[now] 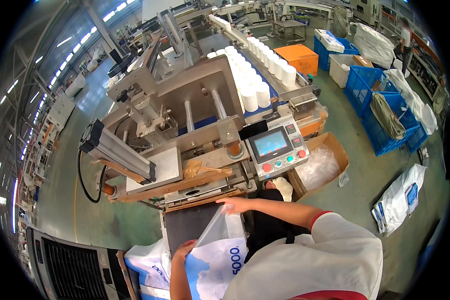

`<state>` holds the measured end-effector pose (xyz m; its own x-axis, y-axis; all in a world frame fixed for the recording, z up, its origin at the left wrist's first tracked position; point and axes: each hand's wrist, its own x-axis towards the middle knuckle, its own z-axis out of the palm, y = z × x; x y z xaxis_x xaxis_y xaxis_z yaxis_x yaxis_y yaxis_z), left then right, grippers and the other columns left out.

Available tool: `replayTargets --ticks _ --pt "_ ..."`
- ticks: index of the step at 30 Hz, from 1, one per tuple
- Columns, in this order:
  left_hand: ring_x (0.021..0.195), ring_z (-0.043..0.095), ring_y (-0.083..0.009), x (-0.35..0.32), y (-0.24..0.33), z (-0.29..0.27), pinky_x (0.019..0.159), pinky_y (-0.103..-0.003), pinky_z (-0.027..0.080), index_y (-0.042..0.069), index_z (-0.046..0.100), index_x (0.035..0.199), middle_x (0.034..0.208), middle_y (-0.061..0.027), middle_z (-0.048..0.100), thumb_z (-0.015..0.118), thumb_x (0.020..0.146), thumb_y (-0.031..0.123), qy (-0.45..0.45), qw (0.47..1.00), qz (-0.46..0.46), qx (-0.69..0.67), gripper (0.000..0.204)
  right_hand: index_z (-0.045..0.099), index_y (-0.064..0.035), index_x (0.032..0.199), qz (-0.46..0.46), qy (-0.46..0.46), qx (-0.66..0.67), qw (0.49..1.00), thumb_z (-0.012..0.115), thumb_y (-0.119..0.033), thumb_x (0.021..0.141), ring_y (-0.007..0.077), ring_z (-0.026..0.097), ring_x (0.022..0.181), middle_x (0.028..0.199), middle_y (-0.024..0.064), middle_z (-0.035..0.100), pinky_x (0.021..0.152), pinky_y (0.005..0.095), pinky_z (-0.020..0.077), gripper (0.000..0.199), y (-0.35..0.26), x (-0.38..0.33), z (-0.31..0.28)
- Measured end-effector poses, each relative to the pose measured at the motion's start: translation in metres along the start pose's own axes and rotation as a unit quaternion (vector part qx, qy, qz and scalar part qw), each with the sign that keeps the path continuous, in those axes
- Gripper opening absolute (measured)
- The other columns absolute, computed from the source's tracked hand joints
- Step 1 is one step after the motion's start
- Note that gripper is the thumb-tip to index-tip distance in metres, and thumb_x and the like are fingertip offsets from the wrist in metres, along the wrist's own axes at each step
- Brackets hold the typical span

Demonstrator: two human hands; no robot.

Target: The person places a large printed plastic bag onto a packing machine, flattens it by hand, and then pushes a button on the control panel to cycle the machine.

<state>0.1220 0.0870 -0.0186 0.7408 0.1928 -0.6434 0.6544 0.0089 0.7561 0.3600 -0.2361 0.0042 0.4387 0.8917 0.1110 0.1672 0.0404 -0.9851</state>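
Note:
A white and blue printed plastic bag [215,267] lies across a dark flat surface [182,227] in front of the machine, its upper part clear and see-through. At the bag's far edge my right hand [235,205] is closed, with its fingers gripping the film. My left hand [186,248] is lower down, its fingers curled round the bag's left edge. Between the two hands the clear film is drawn into a slanting fold. More bags of the same print [152,267] are piled just left of my left forearm.
A metal machine [160,112] stands ahead, with a touchscreen control panel [271,145] on its right. Beyond it, white rolls [255,92] stand upright on a conveyor. A cardboard box [335,150] holds clear film. Blue crates [370,90] stand farther right; a black-grilled unit [75,267] is at lower left.

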Motion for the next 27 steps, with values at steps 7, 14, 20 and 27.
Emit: replayTargets --ticks 7,14,20,27 --pt "0.094 0.056 -0.0199 -0.003 0.062 0.026 0.080 -0.034 0.044 0.003 0.058 0.111 0.099 -0.0064 0.058 0.072 0.074 0.005 0.436 0.788 0.350 0.258 0.039 0.059 -0.0052 0.111 0.213 0.133 -0.108 0.962 0.076 -0.021 0.071 0.0245 0.065 0.088 0.092 0.0109 0.067 0.076 0.0357 0.0499 0.047 0.051 0.011 -0.001" --pt "0.136 0.025 -0.0393 -0.010 0.007 0.067 0.108 -0.059 0.015 0.011 0.039 0.138 0.148 -0.0201 0.028 0.058 0.085 0.032 0.399 0.700 0.335 0.489 0.059 0.069 -0.0164 0.084 0.162 0.122 -0.372 0.906 0.065 -0.026 0.076 0.0249 0.066 0.080 0.080 0.0058 0.068 0.071 0.0388 0.0513 0.013 0.044 0.031 0.002" --pt "0.140 0.015 -0.0387 -0.025 -0.030 0.087 0.107 -0.064 0.007 0.011 0.030 0.144 0.152 -0.0202 0.016 0.052 0.088 0.042 0.368 0.769 0.156 0.499 0.067 0.070 -0.0222 0.100 0.100 -0.001 -0.472 0.876 0.054 -0.011 0.082 0.0304 0.064 0.088 0.091 0.0124 0.066 0.085 0.0475 0.0449 0.027 0.009 0.044 0.016" --pt "0.126 0.037 -0.0377 -0.002 0.098 0.087 0.108 -0.054 0.019 0.011 0.042 0.134 0.134 -0.0183 0.042 0.069 0.078 0.037 0.178 0.717 0.394 0.547 0.067 0.073 -0.0232 0.091 -0.190 -0.073 -0.487 0.849 0.059 -0.018 0.077 0.0222 0.058 0.100 0.089 0.0051 0.067 0.109 0.0436 0.0284 0.020 -0.022 0.069 0.035"
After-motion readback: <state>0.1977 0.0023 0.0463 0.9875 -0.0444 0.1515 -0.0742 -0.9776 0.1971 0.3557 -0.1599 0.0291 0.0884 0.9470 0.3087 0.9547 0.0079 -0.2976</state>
